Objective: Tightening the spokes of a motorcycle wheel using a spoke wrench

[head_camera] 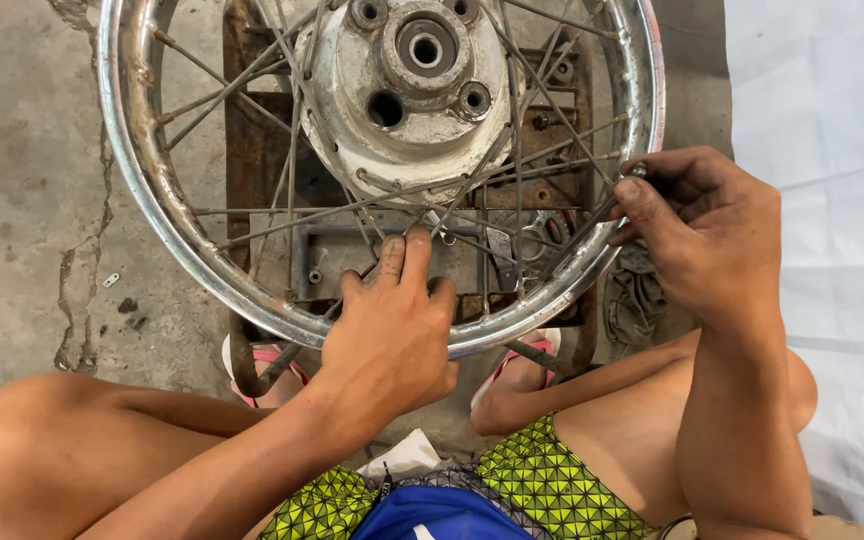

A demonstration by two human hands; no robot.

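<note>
Lying flat on a rusty metal stand [252,150] over the cracked concrete floor [22,200], a spoked motorcycle wheel fills the top of the view, its chrome rim [137,200] worn and spotted with rust. A white sheet [832,200] covers the ground to the right. At the wheel's centre sits the hub [422,70], a dull whitish drum with bolt holes and an open axle bore; nothing sits in that bore or in the holes.

Most spokes already run from hub to rim in a crossed pattern, so the lacing looks, as a judgement, largely in place, with the near and right side of the rim the part in hand. Whether every spoke is seated or tightened cannot be told from here.

The left hand [392,330] reaches over the near edge of the rim, its fingers spread and pressed among the crossing spokes [352,210], not closed on any one of them. The right hand [712,240] sits at the rim's right edge, thumb and fingers pinched shut on a spoke end [637,172] where it meets the rim. The two hands are well apart. A dark rag [634,300] lies just beside the rim, under the right hand.
</note>
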